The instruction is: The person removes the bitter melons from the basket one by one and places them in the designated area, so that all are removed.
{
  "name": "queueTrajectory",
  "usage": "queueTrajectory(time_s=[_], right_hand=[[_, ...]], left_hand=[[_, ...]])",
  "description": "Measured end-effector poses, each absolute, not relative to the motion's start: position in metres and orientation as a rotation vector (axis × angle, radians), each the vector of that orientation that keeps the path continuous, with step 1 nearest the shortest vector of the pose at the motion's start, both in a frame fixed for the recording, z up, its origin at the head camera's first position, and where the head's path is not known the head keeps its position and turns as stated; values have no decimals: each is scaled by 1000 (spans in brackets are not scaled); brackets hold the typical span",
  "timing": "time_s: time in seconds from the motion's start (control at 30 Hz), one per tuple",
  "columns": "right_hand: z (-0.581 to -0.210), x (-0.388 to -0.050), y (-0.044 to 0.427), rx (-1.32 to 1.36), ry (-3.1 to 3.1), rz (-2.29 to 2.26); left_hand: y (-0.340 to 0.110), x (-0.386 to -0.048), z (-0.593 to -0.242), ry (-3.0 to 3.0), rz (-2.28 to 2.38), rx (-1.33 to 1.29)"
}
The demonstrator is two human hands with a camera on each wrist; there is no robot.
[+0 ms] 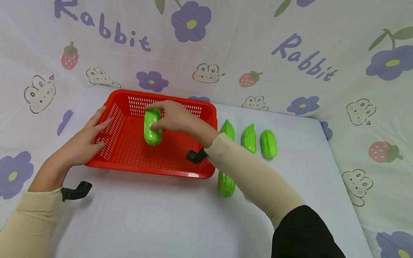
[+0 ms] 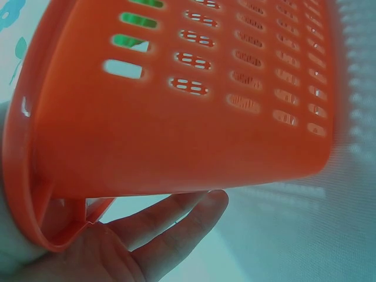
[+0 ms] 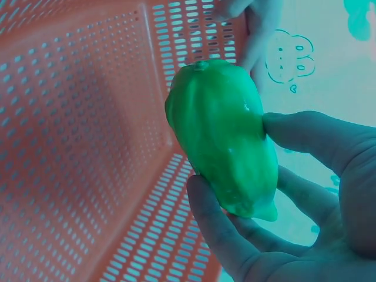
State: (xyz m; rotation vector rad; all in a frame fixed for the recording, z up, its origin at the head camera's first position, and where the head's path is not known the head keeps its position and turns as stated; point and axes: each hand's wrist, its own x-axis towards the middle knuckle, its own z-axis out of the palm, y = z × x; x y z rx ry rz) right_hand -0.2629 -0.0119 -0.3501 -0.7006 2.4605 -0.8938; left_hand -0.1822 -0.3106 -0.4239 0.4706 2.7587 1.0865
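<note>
My right hand (image 1: 172, 116) holds a glossy green bitter melon (image 1: 152, 134) over the inside of a red plastic basket (image 1: 150, 172), thumb on one side and fingers on the other. Up close in the right wrist view, the bitter melon (image 3: 220, 135) has a bumpy, ridged skin and a pointed tip. At the basket's left end, my left hand (image 1: 82, 143) grips the rim, its thumb and a finger reaching over it. In the left wrist view, other fingers (image 2: 176, 235) lie along the outside of the basket wall (image 2: 176, 141).
Several more green bitter melons lie to the right of the basket, one (image 1: 269, 144) farthest right and another (image 1: 226, 186) nearer, partly hidden by the right sleeve (image 1: 255, 175). A white cloth (image 1: 155, 215) covers the table. Behind stands a rabbit-and-flower printed cloth (image 1: 226, 46).
</note>
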Motion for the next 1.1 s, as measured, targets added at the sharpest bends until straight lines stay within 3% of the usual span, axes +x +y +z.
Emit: queueTrajectory(time_s=[1.1], right_hand=[[-329,-246,71,-755,2565,-928]], left_hand=[[-311,-183,-424,2766,1073,468]])
